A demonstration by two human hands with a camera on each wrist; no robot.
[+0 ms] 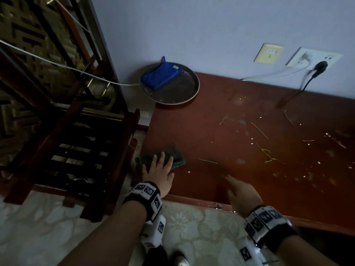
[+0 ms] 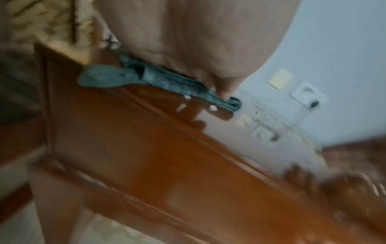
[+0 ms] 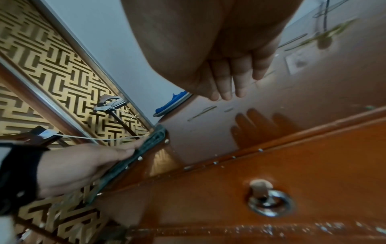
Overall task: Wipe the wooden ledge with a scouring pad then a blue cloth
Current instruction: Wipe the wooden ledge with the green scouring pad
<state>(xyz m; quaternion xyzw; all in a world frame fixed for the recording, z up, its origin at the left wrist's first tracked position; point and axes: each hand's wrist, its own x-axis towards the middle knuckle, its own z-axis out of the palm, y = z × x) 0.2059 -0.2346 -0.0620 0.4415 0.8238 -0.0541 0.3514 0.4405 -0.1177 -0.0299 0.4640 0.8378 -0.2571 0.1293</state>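
Two hands were out over the wooden ledge (image 1: 240, 116). One dark green scouring pad (image 1: 172, 152) lay at the ledge's left front corner, at about 8 o'clock, with its left end hanging over the side edge. The left hand (image 1: 159, 169) lay flat on the pad with its fingers (image 1: 162, 157) spread and straight, pressing down and gripping nothing. The right hand (image 1: 242, 192) was above the front edge at about 6 o'clock, fingers straight and close together, holding nothing. It may have been just off the wood, but the blur made that hard to tell.

One blue cloth (image 1: 160, 74) sat folded in one round dark tray (image 1: 190, 93) at about 11 o'clock, by the wall. Many thin straws and pale crumbs (image 1: 267, 150) were scattered over the middle and right of the ledge, well apart from the pad.

Two wall plates were at about 1 o'clock: one yellow plate (image 1: 269, 53) and one white socket (image 1: 315, 59), with one black plug (image 1: 319, 67) in it. One dark wooden chair (image 1: 80, 150) stood at 9 o'clock. One metal ring pull (image 3: 269, 202) hung on the front below the ledge.
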